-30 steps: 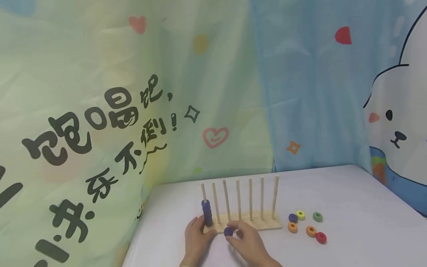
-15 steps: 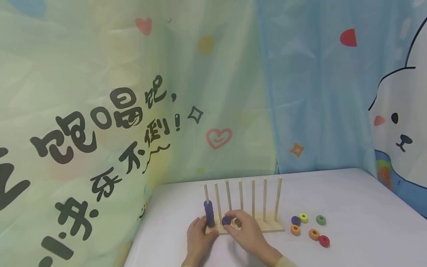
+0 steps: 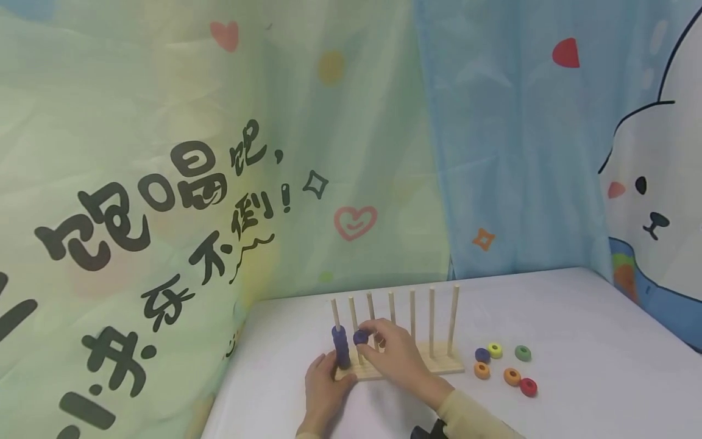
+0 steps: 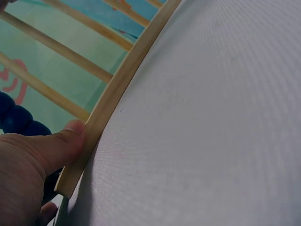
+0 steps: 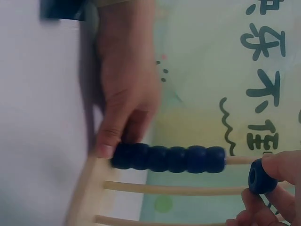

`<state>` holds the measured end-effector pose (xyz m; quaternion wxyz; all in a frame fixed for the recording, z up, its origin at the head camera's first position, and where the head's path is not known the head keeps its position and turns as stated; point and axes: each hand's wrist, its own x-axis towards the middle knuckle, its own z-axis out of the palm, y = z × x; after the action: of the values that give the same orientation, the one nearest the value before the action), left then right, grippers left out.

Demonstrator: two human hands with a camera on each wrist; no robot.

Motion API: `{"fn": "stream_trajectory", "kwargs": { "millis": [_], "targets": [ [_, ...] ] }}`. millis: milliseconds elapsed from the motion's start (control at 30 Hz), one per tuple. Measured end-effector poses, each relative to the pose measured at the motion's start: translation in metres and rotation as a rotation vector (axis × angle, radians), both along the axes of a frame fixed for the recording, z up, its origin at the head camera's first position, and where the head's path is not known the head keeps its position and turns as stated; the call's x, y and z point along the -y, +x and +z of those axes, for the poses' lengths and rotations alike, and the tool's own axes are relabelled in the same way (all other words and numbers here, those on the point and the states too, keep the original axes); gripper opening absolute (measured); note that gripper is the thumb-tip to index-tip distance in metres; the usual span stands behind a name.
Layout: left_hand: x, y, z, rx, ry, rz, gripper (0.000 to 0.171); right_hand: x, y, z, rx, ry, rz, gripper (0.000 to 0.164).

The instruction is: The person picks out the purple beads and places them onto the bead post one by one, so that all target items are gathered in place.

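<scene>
A wooden base [image 3: 439, 362] carries a row of upright pegs. Several dark blue beads [image 5: 169, 158] are stacked on the leftmost peg. My left hand [image 3: 326, 390] grips the left end of the base, its thumb [image 4: 70, 136] on the front edge in the left wrist view. My right hand [image 3: 397, 353] pinches a single dark blue bead [image 5: 261, 176] between thumb and fingers. In the head view that bead overlaps the second peg, partway up, right of the stack. Its hole shows in the right wrist view.
Right of the base lie loose beads: a blue one [image 3: 482, 355], a yellow one [image 3: 495, 350], a green one [image 3: 523, 353], a red one [image 3: 529, 387] and orange ones [image 3: 512, 377]. A printed curtain [image 3: 351, 152] hangs behind the white table [image 3: 570, 317].
My right hand has lifted the blue bead from in front of the base, up and left toward the second peg. My left hand keeps its grip on the base.
</scene>
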<state>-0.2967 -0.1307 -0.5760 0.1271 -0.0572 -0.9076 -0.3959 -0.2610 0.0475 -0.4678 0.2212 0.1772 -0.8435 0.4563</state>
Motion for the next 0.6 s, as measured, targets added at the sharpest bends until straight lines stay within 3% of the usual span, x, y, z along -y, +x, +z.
{"fn": "stream_trajectory", "kwargs": {
  "millis": [267,600],
  "targets": [
    [0.002,-0.003,-0.002,-0.021,0.002,-0.01,0.06,0.007,-0.009,0.024,-0.086,0.012,0.007,0.031],
    [0.001,-0.002,0.0,-0.043,-0.001,-0.02,0.058,0.013,-0.015,0.045,-0.122,0.008,0.009,0.032]
  ]
}}
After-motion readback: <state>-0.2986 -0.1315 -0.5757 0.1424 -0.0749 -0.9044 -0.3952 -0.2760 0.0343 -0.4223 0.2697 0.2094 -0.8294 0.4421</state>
